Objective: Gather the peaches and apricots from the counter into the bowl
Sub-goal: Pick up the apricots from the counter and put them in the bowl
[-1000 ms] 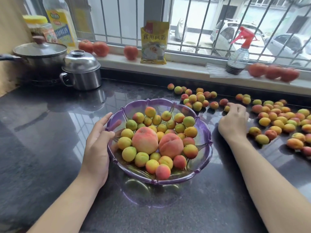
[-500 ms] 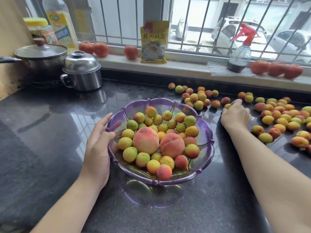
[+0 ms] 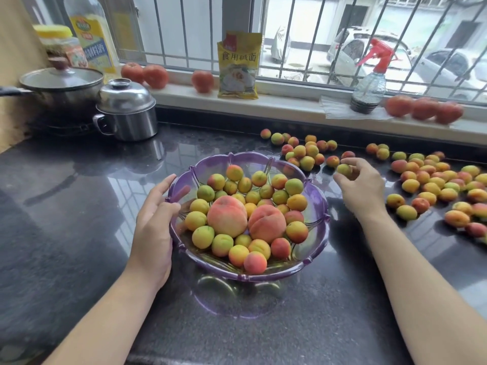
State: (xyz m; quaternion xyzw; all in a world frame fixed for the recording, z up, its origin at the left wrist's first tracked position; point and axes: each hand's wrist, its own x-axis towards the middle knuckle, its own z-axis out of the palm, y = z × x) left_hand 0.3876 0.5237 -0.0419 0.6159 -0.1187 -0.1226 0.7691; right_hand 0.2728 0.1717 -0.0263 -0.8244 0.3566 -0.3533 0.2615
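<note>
Fingers (image 3: 342, 180) of right hand (image 3: 361, 188) pinch one greenish apricot (image 3: 344, 169), just above the surface (image 3: 79, 206), beside bowl's right rim; left hand (image 3: 155, 222) curls round left rim, thumb inside, steadying it. Purple bowl (image 3: 316, 206) sits mid-surface, nearly full: two peaches (image 3: 227, 216), many apricots. Loose apricots (image 3: 434, 180) spread toward right edge, small cluster (image 3: 305, 151) near back edge. Step likely: carry fruit over rim, lower into a gap by the back wall, don't drop on the pile or it rolls out.
</note>
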